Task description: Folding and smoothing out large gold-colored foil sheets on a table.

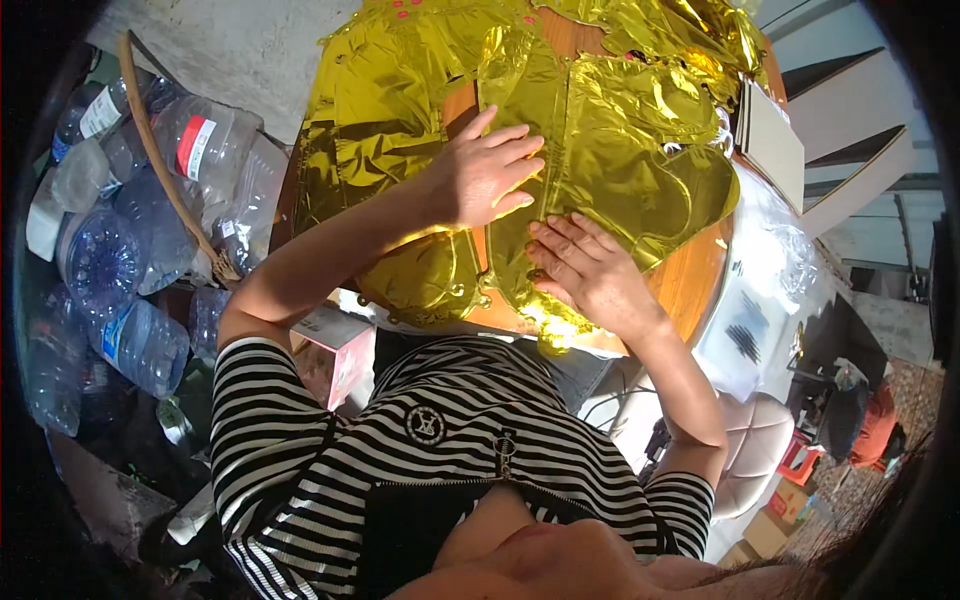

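A flat gold foil balloon (640, 190) with rounded edges and small tabs lies on a wooden table in front of me. My left hand (475, 175) rests on its left part, palm down, fingers spread and nothing held. Lower and to the right, my right hand (590, 275) lies on the foil near its lower edge, its fingers stretched out and slightly bent. Another gold foil piece (390, 130) lies flat to the left, partly under my left forearm. More crumpled gold foil (690, 40) covers the far right of the table.
The wooden table (690, 285) shows between and beside the foil. Clear plastic bottles (150, 230) are piled at the left, with a curved wooden stick (150, 130) across them. Cardboard sheets (775, 140) and clear plastic wrap (750, 300) are at the right. A pale padded chair (755, 450) stands lower right.
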